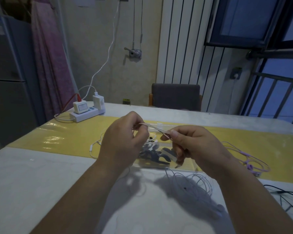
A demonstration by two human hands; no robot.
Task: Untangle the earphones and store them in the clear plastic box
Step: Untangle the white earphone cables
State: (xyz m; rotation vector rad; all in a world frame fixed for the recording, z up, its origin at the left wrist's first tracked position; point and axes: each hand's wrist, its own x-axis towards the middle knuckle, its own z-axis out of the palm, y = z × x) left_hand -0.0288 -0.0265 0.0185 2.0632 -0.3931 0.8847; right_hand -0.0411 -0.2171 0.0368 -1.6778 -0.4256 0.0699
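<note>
Head view: left hand (123, 141) and right hand (191, 142) pinch an earphone cable (156, 129) above the clear plastic box (152, 166). Mid-untangling, I judge; coiling should follow.

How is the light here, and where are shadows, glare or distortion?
Head view: dim, bluish light; left hand and right hand, pinching the thin pinkish earphone cable, cast soft shadows on the white table; glare on the glossy yellow mat; wide lens tilts the white ribbed radiator.
</note>
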